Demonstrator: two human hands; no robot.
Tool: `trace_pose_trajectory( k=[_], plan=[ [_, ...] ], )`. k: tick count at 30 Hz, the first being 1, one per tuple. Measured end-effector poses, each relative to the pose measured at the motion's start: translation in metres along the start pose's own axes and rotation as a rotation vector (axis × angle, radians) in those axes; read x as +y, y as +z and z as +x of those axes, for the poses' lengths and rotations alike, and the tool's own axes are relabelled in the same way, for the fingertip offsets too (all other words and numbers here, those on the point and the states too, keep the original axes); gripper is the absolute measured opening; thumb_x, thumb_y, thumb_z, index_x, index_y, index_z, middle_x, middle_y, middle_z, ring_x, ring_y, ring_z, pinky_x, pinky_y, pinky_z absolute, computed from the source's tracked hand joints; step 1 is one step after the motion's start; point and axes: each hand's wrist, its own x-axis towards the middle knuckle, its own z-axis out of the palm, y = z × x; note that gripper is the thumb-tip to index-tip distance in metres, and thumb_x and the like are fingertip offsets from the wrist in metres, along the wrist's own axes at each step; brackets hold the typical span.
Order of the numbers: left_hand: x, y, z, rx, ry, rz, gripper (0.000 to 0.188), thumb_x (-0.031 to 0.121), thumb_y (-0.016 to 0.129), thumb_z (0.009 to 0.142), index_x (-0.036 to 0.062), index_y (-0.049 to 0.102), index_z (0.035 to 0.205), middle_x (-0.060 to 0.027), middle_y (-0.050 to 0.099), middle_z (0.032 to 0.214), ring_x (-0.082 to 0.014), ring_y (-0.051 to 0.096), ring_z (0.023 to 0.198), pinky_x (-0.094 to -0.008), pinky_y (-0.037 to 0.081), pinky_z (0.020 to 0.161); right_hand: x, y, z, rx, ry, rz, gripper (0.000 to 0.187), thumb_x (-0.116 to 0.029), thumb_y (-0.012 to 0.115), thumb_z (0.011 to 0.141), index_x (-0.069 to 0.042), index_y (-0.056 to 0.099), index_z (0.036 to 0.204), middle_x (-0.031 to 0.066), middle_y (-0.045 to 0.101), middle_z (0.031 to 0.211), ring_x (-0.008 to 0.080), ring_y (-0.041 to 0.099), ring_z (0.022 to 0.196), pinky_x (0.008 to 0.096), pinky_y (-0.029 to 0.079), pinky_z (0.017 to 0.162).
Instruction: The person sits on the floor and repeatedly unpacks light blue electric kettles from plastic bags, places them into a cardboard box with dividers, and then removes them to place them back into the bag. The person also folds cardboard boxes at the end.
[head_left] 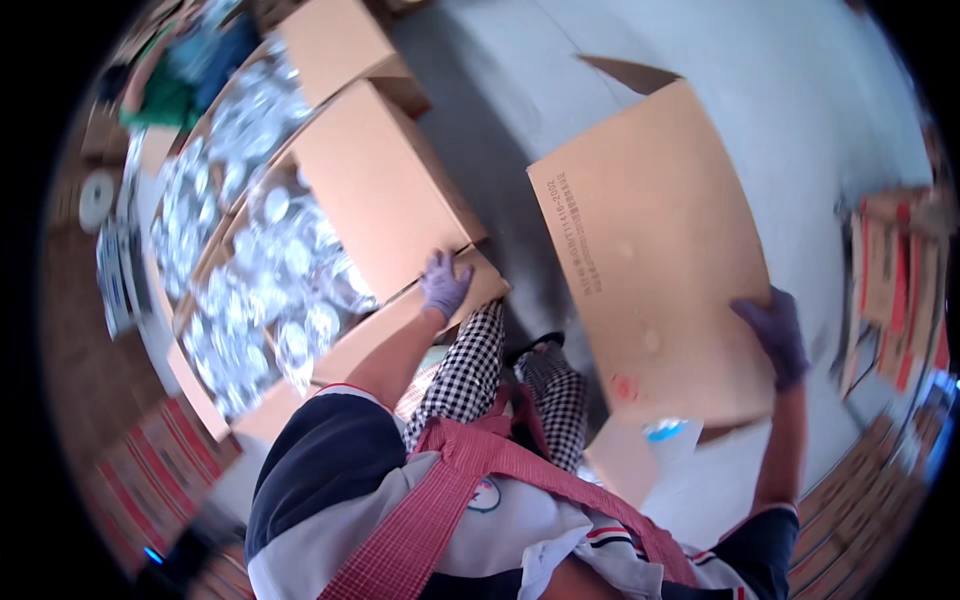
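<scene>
My left hand [446, 284], in a purple glove, lies with spread fingers on a flap [480, 290] at the near corner of an open carton. Inside that carton are many clear plastic pieces [300, 250], round in shape and partly wrapped in film. My right hand [780, 338], gloved the same way, grips the right side of a large brown cardboard box [650, 250]. This box is tilted, with a flap sticking out at its far end and others at its near end. Some of the right fingers are hidden by the hand itself.
A second open carton [190, 215] with similar clear pieces adjoins the first. At the far left is a person in green [165, 105]. Flattened cartons with red stripes [890, 290] stand at the right; striped boxes [165, 455] sit at the lower left.
</scene>
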Motion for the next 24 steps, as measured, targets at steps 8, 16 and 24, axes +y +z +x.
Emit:
trace_pose_trajectory(
  k=[8,16,24],
  plan=[
    [0.118,0.012,-0.119,-0.637,-0.156,-1.887,0.067,0.054,0.043,0.092,0.0077,0.037,0.140,-0.0185,0.040,0.144,-0.0352,0.045,0.127,-0.0492,0.036,0.105,-0.188,-0.097,-0.216,0.111,-0.678,-0.463,0.027,-0.007,0.074,0.063,-0.001,0.070,0.089,0.0156,0.065,0.078,0.0285,0.062,0.072,0.0346,0.047,0.069],
    [0.068,-0.119,-0.200,-0.398,0.308,-2.504,0.076,0.063,0.040,0.091,0.0108,0.029,0.145,-0.0122,0.038,0.146,-0.0291,0.043,0.131,-0.0480,0.037,0.106,-0.351,-0.095,-0.213,-0.240,-0.903,-0.373,0.044,-0.027,0.067,0.072,0.005,0.065,0.103,0.0124,0.068,0.099,0.0172,0.062,0.091,0.0313,0.048,0.079],
    [-0.007,-0.116,-0.349,0.511,0.250,-2.475,0.083,0.062,0.051,0.087,0.0095,0.027,0.146,-0.0109,0.040,0.145,-0.0281,0.043,0.131,-0.0493,0.041,0.104,-0.441,0.089,-0.182,-0.108,-2.153,-0.642,0.051,-0.019,0.067,0.082,-0.006,0.052,0.129,0.0150,0.059,0.121,0.0317,0.056,0.111,0.0412,0.042,0.096]
  ],
)
